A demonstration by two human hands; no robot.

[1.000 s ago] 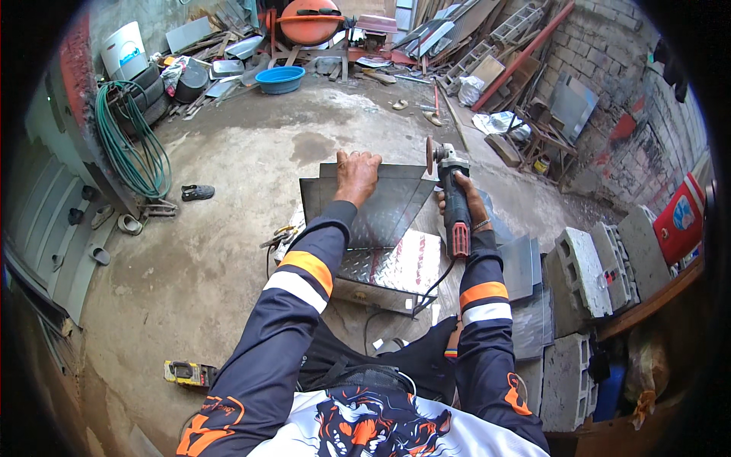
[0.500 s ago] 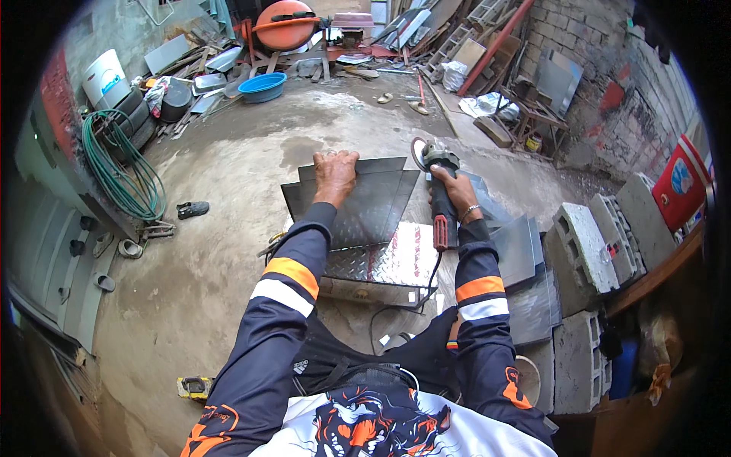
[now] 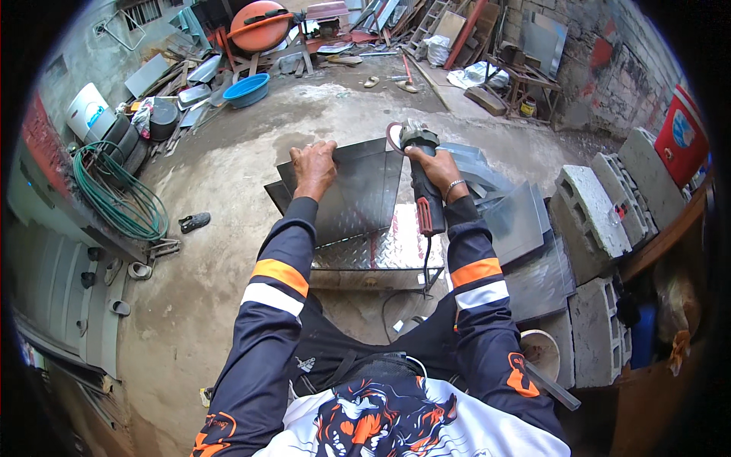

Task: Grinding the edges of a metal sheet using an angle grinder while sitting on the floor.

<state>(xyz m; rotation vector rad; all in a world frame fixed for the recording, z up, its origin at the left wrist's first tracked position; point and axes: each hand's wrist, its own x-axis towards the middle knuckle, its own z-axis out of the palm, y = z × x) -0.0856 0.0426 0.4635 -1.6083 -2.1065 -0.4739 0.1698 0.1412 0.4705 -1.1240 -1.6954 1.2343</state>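
Observation:
My left hand (image 3: pixel 314 169) is closed over the far edge of a bent grey metal sheet (image 3: pixel 358 192), fingers curled past its rim. The sheet stands tilted on a work surface topped with shiny diamond plate (image 3: pixel 365 251). In my right hand (image 3: pixel 436 172) is a black and red angle grinder (image 3: pixel 426 199), held upright by its body with the cord hanging toward me. The grinder's round disc (image 3: pixel 394 138) is at the sheet's upper right corner; whether they touch I cannot tell.
Flat metal sheets (image 3: pixel 510 225) lie to the right, beside concrete blocks (image 3: pixel 586 213). A green hose (image 3: pixel 114 186) hangs at the left, with a shoe (image 3: pixel 195 222) on the floor. Farther off are a blue basin (image 3: pixel 246 91), an orange mixer (image 3: pixel 259 27) and scrap wood.
The grinder has come left, bringing its disc closer to the sheet's upper right corner. My left hand still grips the sheet. The whole view has shifted slightly.

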